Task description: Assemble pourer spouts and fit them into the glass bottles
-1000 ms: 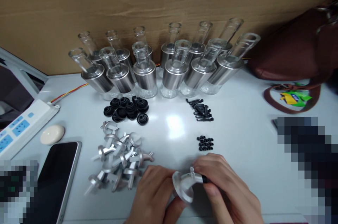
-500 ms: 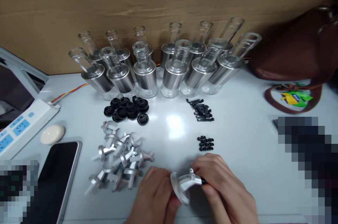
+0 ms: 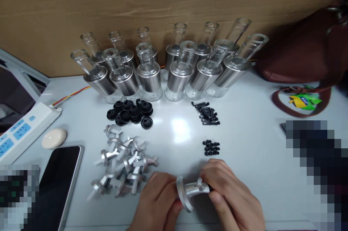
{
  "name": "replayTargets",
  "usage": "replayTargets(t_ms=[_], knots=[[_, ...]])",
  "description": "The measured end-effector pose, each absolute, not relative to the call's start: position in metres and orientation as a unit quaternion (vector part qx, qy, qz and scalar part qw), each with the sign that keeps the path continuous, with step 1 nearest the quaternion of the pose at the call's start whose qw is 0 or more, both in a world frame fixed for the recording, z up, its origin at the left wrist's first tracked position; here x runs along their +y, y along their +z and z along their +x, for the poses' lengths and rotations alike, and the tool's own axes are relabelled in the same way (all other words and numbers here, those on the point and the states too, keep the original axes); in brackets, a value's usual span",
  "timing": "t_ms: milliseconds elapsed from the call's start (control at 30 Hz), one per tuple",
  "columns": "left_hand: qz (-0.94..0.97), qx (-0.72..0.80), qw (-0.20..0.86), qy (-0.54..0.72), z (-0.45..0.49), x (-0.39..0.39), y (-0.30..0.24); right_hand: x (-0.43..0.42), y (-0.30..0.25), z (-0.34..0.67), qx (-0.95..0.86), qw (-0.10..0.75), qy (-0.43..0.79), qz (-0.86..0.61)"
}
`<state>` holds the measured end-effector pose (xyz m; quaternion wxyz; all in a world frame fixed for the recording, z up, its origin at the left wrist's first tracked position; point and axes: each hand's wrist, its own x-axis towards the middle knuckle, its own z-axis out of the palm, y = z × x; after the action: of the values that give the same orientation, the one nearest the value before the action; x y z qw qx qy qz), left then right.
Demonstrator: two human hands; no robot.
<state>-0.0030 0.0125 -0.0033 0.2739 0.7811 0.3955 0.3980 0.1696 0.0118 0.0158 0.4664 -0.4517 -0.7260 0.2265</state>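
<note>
"Silver spout (image 3: 195, 189): where do we have it?"

"At six o'clock in our view, between our two hands over the near part of the tabletop (image 3: 174, 162). Its round flange (image 3: 183, 195) faces our left side, and its tip points at our right."

"And what are our fingers doing?"

"Those of our left hand (image 3: 159, 198), between six and seven o'clock, grasp the spout behind the flange, which hides part of the grip. Those of our right hand (image 3: 233, 191), at five o'clock, pinch a black tip piece (image 3: 210, 188) at the spout's end; so little of it shows that we cannot tell its shape."

"What lies about our hands?"

"We see a phone (image 3: 54, 187) at eight o'clock, then loose spouts (image 3: 127, 164) piled between seven and eight, near our left hand. Small black caps (image 3: 211, 148) sit in short rows between four and five, just beyond our right hand."

"And farther off?"

"A cream puck (image 3: 54, 138) between eight and nine, black levers (image 3: 208, 114) between three and four, and heaped black stoppers (image 3: 135, 112) near nine. A yellow-and-green packet (image 3: 304, 101) lies at three, inside the strap loop of a brown bag (image 3: 299, 49). Beyond the stoppers, upright glass bottles (image 3: 149, 78) with metal sleeves stand in two rows from ten to two, before cardboard (image 3: 174, 2) at twelve."
</note>
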Motion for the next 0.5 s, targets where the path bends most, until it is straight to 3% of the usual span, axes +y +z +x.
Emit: replayTargets(t_ms=[500], knots=[[0.762, 0.430, 0.316, 0.367, -0.004, 0.000, -0.003, 0.006, 0.020, 0.173, -0.692, 0.473, 0.316, -0.443]])
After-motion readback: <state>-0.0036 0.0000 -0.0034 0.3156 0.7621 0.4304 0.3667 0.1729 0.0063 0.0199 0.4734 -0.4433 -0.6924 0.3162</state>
